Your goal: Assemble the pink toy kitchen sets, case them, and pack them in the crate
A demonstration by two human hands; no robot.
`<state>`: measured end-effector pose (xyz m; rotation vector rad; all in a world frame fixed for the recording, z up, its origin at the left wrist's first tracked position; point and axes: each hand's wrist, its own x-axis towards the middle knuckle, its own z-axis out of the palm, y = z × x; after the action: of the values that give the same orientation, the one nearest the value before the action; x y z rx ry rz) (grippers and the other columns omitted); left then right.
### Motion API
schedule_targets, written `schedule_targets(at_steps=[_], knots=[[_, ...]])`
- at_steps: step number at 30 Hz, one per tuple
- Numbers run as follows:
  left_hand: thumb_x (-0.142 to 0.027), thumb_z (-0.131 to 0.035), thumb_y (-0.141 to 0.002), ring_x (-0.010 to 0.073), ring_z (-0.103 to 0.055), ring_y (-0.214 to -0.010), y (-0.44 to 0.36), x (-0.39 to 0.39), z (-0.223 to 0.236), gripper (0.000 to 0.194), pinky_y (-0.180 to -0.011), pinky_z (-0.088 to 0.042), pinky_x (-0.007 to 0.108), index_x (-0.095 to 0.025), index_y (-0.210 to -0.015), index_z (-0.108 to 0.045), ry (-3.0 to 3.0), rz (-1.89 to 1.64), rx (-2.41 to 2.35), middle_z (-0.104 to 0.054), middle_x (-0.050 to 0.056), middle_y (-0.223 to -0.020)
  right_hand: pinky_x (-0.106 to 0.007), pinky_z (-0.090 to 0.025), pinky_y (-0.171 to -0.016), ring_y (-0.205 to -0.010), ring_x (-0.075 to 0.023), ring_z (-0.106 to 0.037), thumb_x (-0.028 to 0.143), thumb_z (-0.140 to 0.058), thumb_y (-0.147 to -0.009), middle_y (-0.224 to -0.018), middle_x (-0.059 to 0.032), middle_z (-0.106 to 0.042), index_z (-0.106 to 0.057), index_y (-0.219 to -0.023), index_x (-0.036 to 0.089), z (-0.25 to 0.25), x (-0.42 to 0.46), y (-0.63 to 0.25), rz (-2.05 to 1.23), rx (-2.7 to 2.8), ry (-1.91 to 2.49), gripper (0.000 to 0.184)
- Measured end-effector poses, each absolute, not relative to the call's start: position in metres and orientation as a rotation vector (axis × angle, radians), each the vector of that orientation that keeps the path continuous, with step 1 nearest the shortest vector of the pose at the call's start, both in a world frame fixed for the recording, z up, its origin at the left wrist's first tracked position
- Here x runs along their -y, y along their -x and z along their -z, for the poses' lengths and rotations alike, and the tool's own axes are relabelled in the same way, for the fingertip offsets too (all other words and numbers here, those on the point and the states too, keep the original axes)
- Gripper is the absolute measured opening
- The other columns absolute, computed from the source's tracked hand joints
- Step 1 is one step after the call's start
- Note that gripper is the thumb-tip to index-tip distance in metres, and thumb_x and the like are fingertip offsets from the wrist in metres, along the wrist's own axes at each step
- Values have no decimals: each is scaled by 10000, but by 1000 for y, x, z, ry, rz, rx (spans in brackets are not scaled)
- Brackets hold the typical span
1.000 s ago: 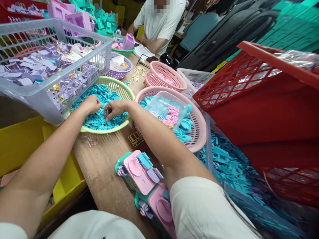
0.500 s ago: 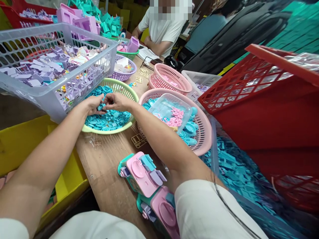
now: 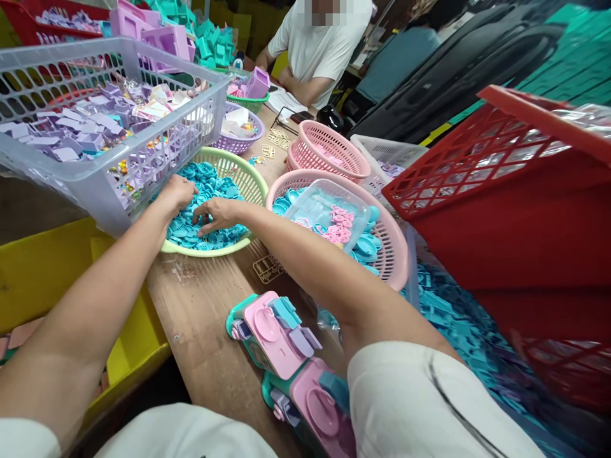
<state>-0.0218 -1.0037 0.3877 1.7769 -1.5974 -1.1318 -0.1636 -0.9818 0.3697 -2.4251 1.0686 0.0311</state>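
Note:
A light green basket (image 3: 260,189) on the table holds a heap of small flat blue plastic pieces (image 3: 210,236). Over the left part of the heap is my left hand (image 3: 179,192), its fingers curled closed; whatever they hold is hidden. My right hand (image 3: 218,214) reaches over the middle of the heap, palm down. Its fingers are spread and bent, with the tips at the blue pieces and nothing visible gripped. Two toy sets in pink and teal (image 3: 281,356) stand in front of my right forearm.
A clear crate (image 3: 107,168) of lilac parts rises at the left. To the right are a pink basket (image 3: 398,254) with a clear tray (image 3: 305,213) on blue parts, and a red crate (image 3: 525,210). A person in a white shirt (image 3: 317,54) sits across the table.
My hands were together over the basket and have parted. The left moved slightly up and left, fingers closed; the right came down onto the blue pieces, its fingers opening.

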Motion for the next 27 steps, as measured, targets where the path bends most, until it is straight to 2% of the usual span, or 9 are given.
schedule_targets(at_steps=[5, 11, 14, 17, 21, 27], knots=[[-196, -539, -876, 193, -659, -768, 21, 1005, -383, 220, -747, -502, 256, -132, -869, -750, -1823, 881, 1796, -717, 82, -812, -211, -423, -701, -727, -106, -572, 124, -735, -791, -870, -12, -714, -730, -1113, 148, -366, 981, 160, -51, -1030, 2506, 323], [-219, -501, -908, 234, -692, -949, 20, 1007, -383, 290, -872, -507, 285, -122, -951, -771, -1839, 711, 2029, -755, 118, -952, -237, -456, -751, -792, -132, -608, 173, -696, -857, -947, -58, -736, -711, -1130, 121, -367, 981, 160, -6, -1089, 2450, 279], [-222, -481, -917, 231, -693, -982, 22, 1008, -382, 316, -897, -509, 288, -126, -996, -771, -1821, 696, 2049, -761, 123, -1022, -257, -459, -789, -838, -147, -615, 227, -670, -905, -1011, -87, -744, -712, -1113, 109, -367, 980, 157, 21, -1080, 2437, 243], [-225, -465, -923, 248, -697, -997, 24, 1010, -382, 336, -910, -516, 312, -126, -1004, -775, -1815, 701, 2056, -763, 145, -1053, -253, -447, -755, -786, -138, -591, 265, -656, -930, -963, -80, -743, -716, -1031, 98, -365, 979, 152, 5, -1048, 2425, 204], [-214, -453, -929, 258, -701, -1016, 25, 1011, -383, 346, -913, -515, 316, -119, -1009, -776, -1825, 711, 2076, -764, 164, -1070, -251, -420, -709, -709, -126, -531, 242, -662, -919, -863, -63, -715, -702, -925, 100, -357, 978, 144, -18, -1003, 2468, 148], [-203, -455, -937, 244, -690, -1071, 25, 1005, -389, 343, -944, -496, 293, -135, -1073, -762, -1826, 728, 2106, -756, 149, -1133, -254, -415, -688, -706, -133, -513, 251, -696, -873, -792, -36, -650, -644, -831, 129, -352, 980, 145, 26, -908, 2443, 139]])
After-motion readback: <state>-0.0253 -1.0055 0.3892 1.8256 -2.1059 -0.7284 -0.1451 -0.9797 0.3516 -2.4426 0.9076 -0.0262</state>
